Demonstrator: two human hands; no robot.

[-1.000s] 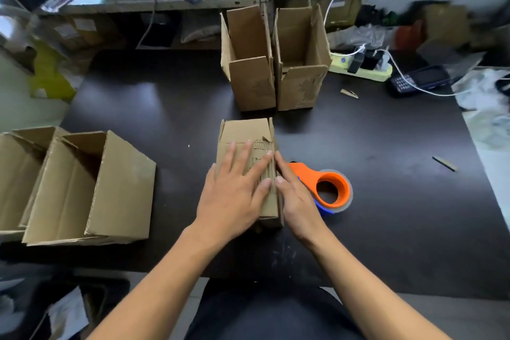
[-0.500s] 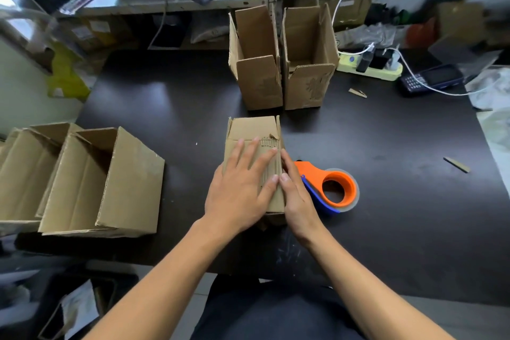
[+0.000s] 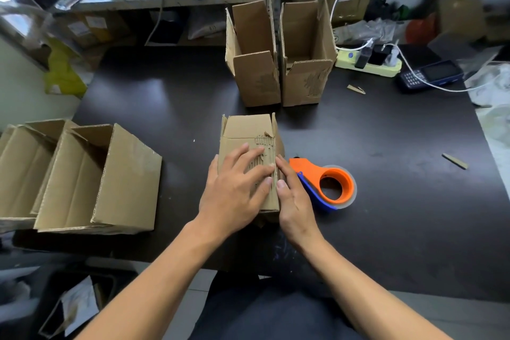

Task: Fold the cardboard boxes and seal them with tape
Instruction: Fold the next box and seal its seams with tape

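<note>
A small cardboard box (image 3: 249, 146) lies near the front edge of the dark tabletop (image 3: 386, 201), its top flaps folded down, with the left hand (image 3: 237, 188) spread flat on top, fingers straight, and the right hand (image 3: 294, 196) pressing straight fingers against its right side. Just beside the right hand lies an orange tape dispenser (image 3: 327, 183). Two open boxes (image 3: 278, 63) stand upright side by side farther back, and two more open boxes (image 3: 82, 176) lie on their sides at the left edge.
</note>
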